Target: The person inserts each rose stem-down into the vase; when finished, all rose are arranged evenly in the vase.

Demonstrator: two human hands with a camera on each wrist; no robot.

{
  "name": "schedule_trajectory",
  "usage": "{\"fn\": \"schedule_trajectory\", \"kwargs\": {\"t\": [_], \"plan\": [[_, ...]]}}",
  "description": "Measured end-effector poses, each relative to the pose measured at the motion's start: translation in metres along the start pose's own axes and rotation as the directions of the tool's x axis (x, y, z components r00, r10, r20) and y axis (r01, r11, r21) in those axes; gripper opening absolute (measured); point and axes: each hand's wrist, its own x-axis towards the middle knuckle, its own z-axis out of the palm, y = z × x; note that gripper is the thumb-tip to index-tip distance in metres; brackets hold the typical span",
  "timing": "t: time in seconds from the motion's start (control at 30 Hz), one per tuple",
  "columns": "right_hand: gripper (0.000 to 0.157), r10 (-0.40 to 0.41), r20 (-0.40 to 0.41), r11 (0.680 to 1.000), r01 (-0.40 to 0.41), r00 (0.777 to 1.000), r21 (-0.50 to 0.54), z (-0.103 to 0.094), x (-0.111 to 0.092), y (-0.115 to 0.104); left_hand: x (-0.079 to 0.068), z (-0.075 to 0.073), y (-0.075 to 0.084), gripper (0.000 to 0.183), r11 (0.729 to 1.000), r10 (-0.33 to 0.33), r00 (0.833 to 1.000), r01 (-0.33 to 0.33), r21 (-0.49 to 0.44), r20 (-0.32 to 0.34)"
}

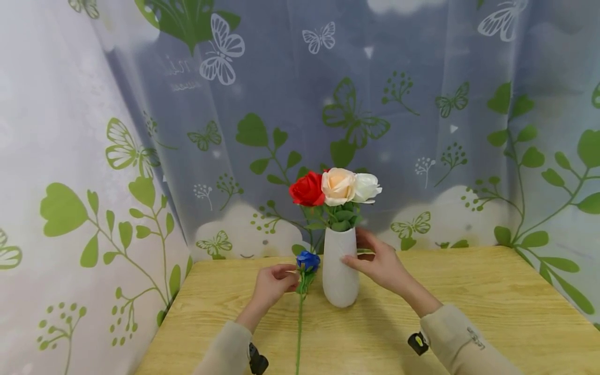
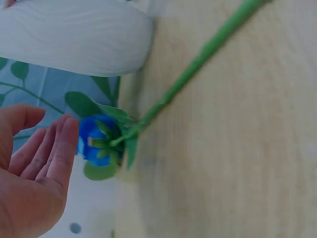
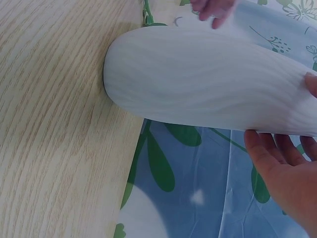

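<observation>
A white vase (image 1: 339, 276) stands upright on the wooden table, holding a red rose (image 1: 307, 190), a peach rose (image 1: 338, 186) and a white rose (image 1: 367, 188). My right hand (image 1: 385, 266) grips the vase's upper right side, thumb in front and fingers behind, as the right wrist view (image 3: 282, 183) also shows. To the left of the vase lies a blue rose (image 1: 308, 261), its green stem (image 1: 299, 333) pointing toward me. Beside the bloom is my left hand (image 2: 37, 168), fingers loosely bent around nothing; whether the fingertips touch the petals I cannot tell.
The wooden table (image 1: 469, 302) reaches back to a blue-grey curtain (image 1: 281, 62) printed with leaves and butterflies. Another printed curtain (image 1: 70, 156) hangs along the left side. Dark wrist devices sit at both sleeves (image 1: 227, 346).
</observation>
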Motion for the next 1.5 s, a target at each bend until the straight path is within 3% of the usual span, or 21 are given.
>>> {"fn": "schedule_trajectory", "kwargs": {"t": [0.37,0.7,0.97,1.2,1.5], "plan": [[0.075,-0.005,-0.001,1.0,0.005,1.0,-0.007,-0.001,0.001,0.002,-0.011,0.001,-0.022,0.036,0.999,-0.039,0.993,0.034,0.041,0.112],[0.076,-0.002,0.005,1.0,0.002,1.0,0.002,0.0,0.0,0.0,-0.011,-0.001,-0.036,0.039,0.988,-0.088,0.986,0.068,0.139,0.143],[0.076,0.0,0.005,1.0,0.0,1.0,-0.004,0.0,0.0,-0.001,-0.01,0.001,-0.043,0.039,0.983,-0.056,0.987,0.029,0.18,0.149],[0.075,-0.006,0.006,1.0,0.006,1.0,-0.004,0.0,0.0,0.0,-0.01,0.005,-0.041,0.047,0.944,-0.04,0.99,-0.007,0.329,0.136],[0.076,0.0,0.007,1.0,0.0,1.0,0.002,0.0,0.0,0.001,-0.011,0.011,-0.032,0.052,0.891,-0.006,0.995,-0.041,0.453,0.1]]}}
